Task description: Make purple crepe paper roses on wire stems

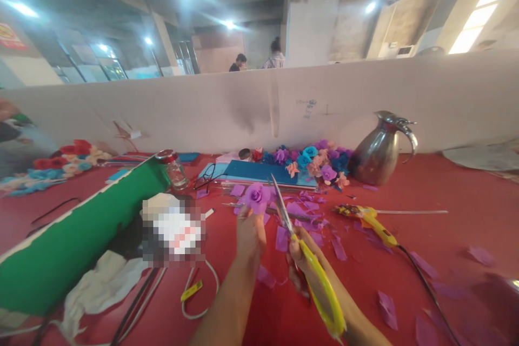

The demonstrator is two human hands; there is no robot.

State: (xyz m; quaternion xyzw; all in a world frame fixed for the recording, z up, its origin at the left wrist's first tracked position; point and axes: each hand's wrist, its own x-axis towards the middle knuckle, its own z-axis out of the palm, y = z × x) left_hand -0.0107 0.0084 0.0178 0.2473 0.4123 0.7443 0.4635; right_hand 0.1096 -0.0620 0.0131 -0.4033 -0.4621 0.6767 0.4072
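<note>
My left hand [251, 227] is closed under a purple paper flower [258, 197] and holds it up over the red table [162, 303]. In my right hand [306, 251] is a pair of scissors [320, 281] with yellow handles. Their metal blades point up and away, slightly parted, just right of the flower. Purple paper pieces [283, 239] lie scattered around and beneath both hands. The lower end of the flower is hidden in my left fingers.
A yellow glue gun [377, 226] with a black cord lies at right. Behind it stands a metal jug [379, 151]. Finished paper flowers [314, 162] are heaped at the back. A glass jar [176, 171] stands by a green panel [89, 216] at left.
</note>
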